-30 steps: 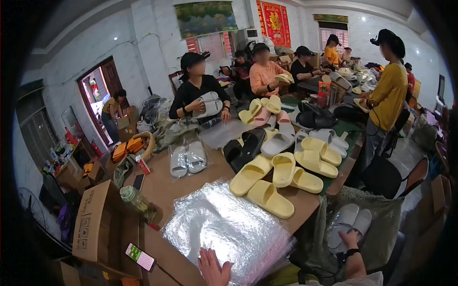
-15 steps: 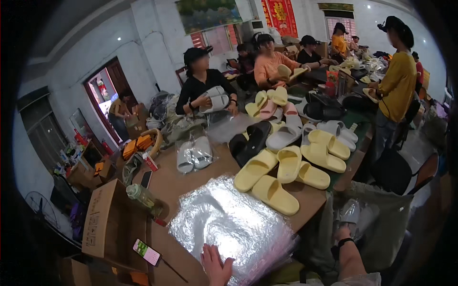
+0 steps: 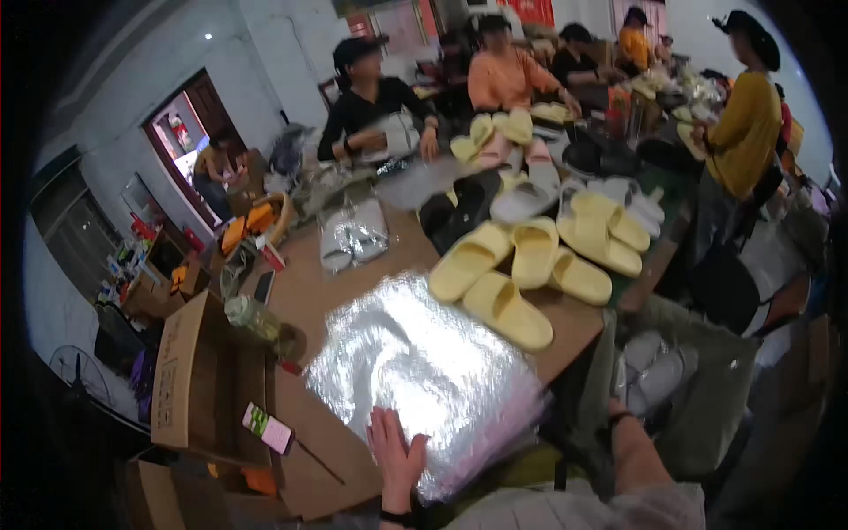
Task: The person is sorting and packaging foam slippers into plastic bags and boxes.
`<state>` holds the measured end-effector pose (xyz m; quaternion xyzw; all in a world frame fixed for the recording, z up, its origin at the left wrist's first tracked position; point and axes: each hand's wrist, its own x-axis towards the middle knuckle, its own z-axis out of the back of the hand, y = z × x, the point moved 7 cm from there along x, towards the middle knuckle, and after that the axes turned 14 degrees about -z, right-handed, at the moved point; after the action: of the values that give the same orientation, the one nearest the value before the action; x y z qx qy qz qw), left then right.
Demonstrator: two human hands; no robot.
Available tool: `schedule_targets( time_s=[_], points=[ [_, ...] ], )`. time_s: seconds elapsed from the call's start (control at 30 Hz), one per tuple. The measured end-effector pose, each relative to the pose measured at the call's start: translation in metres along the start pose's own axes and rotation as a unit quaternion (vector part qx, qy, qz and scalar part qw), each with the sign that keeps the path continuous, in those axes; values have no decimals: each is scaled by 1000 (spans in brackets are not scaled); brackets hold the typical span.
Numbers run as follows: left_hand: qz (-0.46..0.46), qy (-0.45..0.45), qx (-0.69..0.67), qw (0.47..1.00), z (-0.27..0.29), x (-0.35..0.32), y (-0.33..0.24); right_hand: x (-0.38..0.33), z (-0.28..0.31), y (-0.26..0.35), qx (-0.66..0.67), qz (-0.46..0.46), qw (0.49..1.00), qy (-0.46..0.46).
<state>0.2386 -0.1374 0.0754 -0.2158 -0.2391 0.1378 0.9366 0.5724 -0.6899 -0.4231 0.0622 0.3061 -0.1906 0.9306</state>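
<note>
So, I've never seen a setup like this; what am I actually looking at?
No machine here: a person works with two bare hands. The left of two fisheye cameras worn on their head looks down; its wide lens bends straight edges. The brown table bears yellow slippers, a bottle and a stack of clear plastic sheets. The left hand rests open on the stack, gripping nothing visible. The right hand is by grey slippers in an open sack beside the table; its fingers are too hidden to tell whether it grips them.

Pale walls (image 3: 237, 99) line the far side. A bright doorway (image 3: 182, 146) opens at far left; a black chair (image 3: 723, 287) stands right.
</note>
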Motion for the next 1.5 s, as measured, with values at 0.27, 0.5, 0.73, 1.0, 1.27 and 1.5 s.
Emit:
schedule_targets(
  time_s=[0.27, 0.5, 0.73, 1.0, 1.27, 1.5],
  points=[
    [9, 22, 25, 999, -18, -20, 12, -81, 3, -5, 99, 98, 990, 25],
    [-15, -8, 24, 1000, -12, -14, 13, -124, 155, 7, 206, 46, 973, -90],
    [-22, -7, 32, 999, -10, -10, 8, -317, 335, 151, 492, 352, 756, -250],
    [-9, -10, 30, 999, -10, -15, 11, -396, 323, 321, 382, 443, 792, -174],
    [7, -7, 10, 1000, -10, -11, 7, -351, 310, 373, 219, 336, 860, -316],
    [17, 1, 7, 1000, -10, -11, 12, -366, 330, 337, 419, 415, 790, -164]
  ],
)
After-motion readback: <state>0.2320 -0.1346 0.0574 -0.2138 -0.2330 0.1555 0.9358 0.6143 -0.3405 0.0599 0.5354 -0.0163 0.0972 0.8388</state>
